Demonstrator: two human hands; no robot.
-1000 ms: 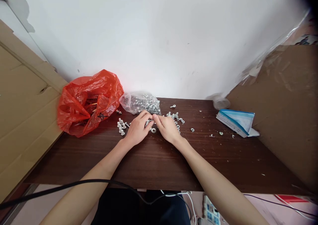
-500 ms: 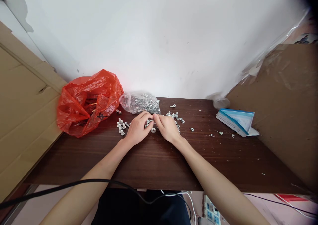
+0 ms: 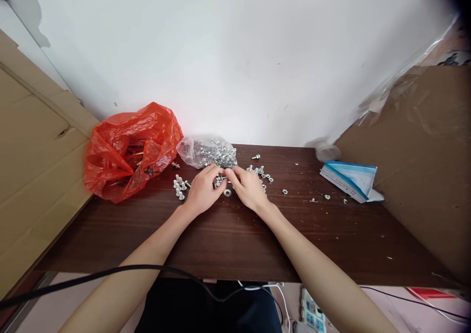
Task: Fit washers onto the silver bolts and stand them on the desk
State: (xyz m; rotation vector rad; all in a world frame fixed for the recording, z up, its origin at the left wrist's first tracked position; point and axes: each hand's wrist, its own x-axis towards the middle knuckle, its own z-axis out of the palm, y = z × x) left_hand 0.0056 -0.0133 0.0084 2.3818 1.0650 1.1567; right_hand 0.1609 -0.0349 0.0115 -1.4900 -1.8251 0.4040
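My left hand (image 3: pixel 203 190) is closed, thumb and fingers pinching a small silver bolt (image 3: pixel 223 177). My right hand (image 3: pixel 248 188) meets it from the other side, its thumb and forefinger closed at the bolt's right end; any nut or washer there is hidden by the fingertips. A loose washer (image 3: pixel 227 192) lies on the table just below the fingers. Left of my left hand stands a group of bolts (image 3: pixel 179 187). Beyond my right hand are more bolts (image 3: pixel 256 170) and several nuts (image 3: pixel 270 179), some partly covered by the hand.
A clear bag of small hardware (image 3: pixel 213 152) and a red plastic bag (image 3: pixel 132 151) sit at the back left. One bolt (image 3: pixel 256 157) and one nut (image 3: pixel 284 192) lie apart. A blue-white packet (image 3: pixel 349 180) is at right. Cardboard (image 3: pixel 415 166) flanks the dark table (image 3: pixel 235 244).
My right hand's fingers have shifted slightly at the bolt's end, the forefinger rising a little. My left hand and the surrounding hardware look the same.
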